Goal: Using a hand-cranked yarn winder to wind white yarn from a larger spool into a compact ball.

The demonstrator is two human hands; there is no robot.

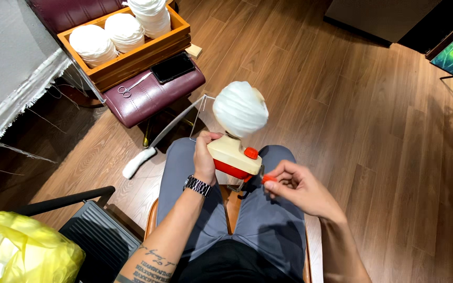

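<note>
A cream and red yarn winder (234,157) stands between my knees, carrying a large ball of white yarn (240,108) on its spindle. My left hand (204,156), with a metal watch on the wrist, grips the winder's left side. The fingertips of my right hand (295,184) pinch the small orange knob of the crank handle (268,179) at the winder's right. A thin metal yarn guide (199,112) rises left of the ball.
A maroon stool (150,94) ahead holds a wooden tray (132,50) with white yarn balls, scissors (132,85) and a dark phone (173,67). A yellow plastic bag (22,251) and a black ridged object (98,238) lie at lower left. Grey fabric (6,68) hangs at left.
</note>
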